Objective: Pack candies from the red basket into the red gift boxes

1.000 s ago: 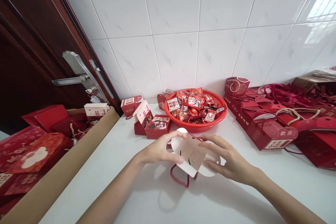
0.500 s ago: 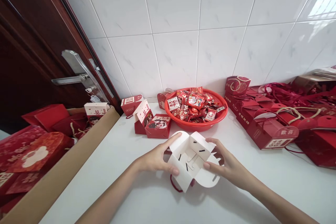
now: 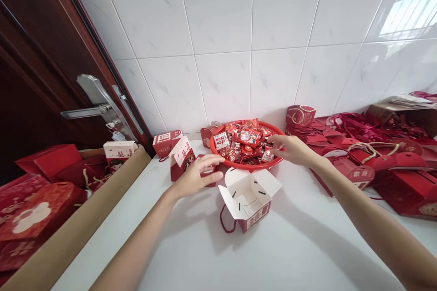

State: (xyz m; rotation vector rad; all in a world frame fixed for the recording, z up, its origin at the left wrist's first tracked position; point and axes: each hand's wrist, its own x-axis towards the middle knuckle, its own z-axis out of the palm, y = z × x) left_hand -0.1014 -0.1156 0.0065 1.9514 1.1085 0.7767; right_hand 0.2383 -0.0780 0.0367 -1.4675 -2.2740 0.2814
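Standing between empty left hand (image 3: 195, 177) and loosely parted right hand (image 3: 294, 149): open box (image 3: 257, 220).

Box (image 3: 247, 201) stands upright — open (white inside); red packets (image 3: 249, 138) heaped behind.

Dark door (image 3: 34, 50) at left, silver handle (image 3: 83, 112); white tiled wall (image 3: 221, 13) behind.

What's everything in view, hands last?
Open box: one, red, white inside, centre
Basket: one, red, behind open box
Packets: many, mostly red, in basket
Small boxes: several, red-white, left of basket
Stacked boxes: many, red, right
Ribbons: uncountable, magenta, right
Carton: one, brown, beside door
Carton boxes: several, mostly red, inside
Tabletop: one, white, below
Wall: one, white, behind
Door: one, brown, left
Handle: one, silver, on door
Left hand: one, by small boxes
Right hand: one, at basket's right edge
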